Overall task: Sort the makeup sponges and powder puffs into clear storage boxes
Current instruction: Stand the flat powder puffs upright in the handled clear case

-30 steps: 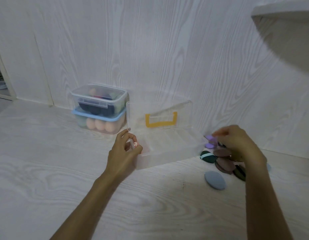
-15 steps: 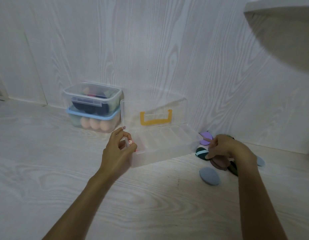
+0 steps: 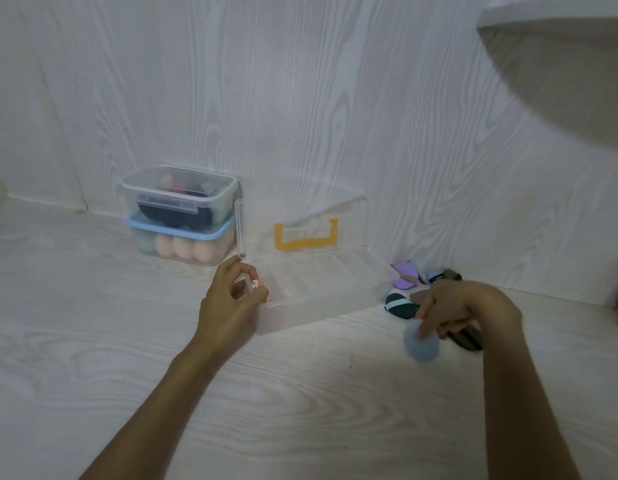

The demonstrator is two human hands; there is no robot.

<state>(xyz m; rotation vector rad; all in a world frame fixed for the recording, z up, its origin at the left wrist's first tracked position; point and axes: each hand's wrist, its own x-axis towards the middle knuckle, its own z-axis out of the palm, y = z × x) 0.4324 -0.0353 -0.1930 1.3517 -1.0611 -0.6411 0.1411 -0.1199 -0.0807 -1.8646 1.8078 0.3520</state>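
Head view: the left hand [image 3: 231, 303] grips the near-left corner of the open clear box [image 3: 321, 292], its fingers curled over the rim to steady it. The box's lid [image 3: 300, 226], with a yellow handle [image 3: 306, 235], stands up against the wall. The box sits on the pale wood-grain bench [image 3: 93, 323] and looks nearly empty, apart from something pinkish at its left end that I cannot make out.

The right hand [image 3: 463, 313] is curled over the pile of powder puffs [image 3: 425, 289] just right of the box. Its fingertips press or pinch the blue-grey puff [image 3: 422, 344], which is blurred; I cannot tell whether it is lifted or lying on the bench. This hand seems also to hold a dark olive puff [image 3: 468, 339] beneath the palm. A dark green puff with a pale strap [image 3: 399, 304] lies touching the box's right end, and lilac puffs [image 3: 404, 275] lie behind it near the wall.

To the left, 2 closed boxes are stacked: the upper clear box [image 3: 179, 195] holds dark pieces, and the blue-lidded box [image 3: 177, 244] beneath it holds peach egg sponges [image 3: 183, 251].

Risks, as I judge them: gathering 2 puffs in 1 hand may let the blue-grey puff slip from the fingertips. The light box could skid or tip if the left hand lets go of it. The upright lid might fall shut if the box is jolted.
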